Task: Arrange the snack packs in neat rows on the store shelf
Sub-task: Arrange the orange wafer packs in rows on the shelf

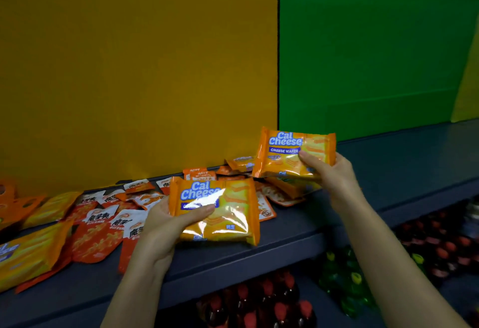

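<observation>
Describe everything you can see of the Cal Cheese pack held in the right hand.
The Cal Cheese pack is a glossy orange and yellow foil-like wrapper with crimped side seals. Blue-and-white lettering reads Cal Cheese, with CHEESE WAFER on a blue band; wafer pictures fill its right half. It looks sealed. The right hand grips its lower right corner, thumb on the front, holding it face toward the camera, slightly tilted, above the loose packs on the shelf. Another similar pack shows directly beneath it.

The upper orange pack (285, 157) reads "Cal Cheese" and "CHEESE WAFER", the lower orange pack (228, 220) just left of and below it reads "Cal Cheese" through glare, and the red sachets (97, 239) farther left of it carry "魔芋爽".
</observation>
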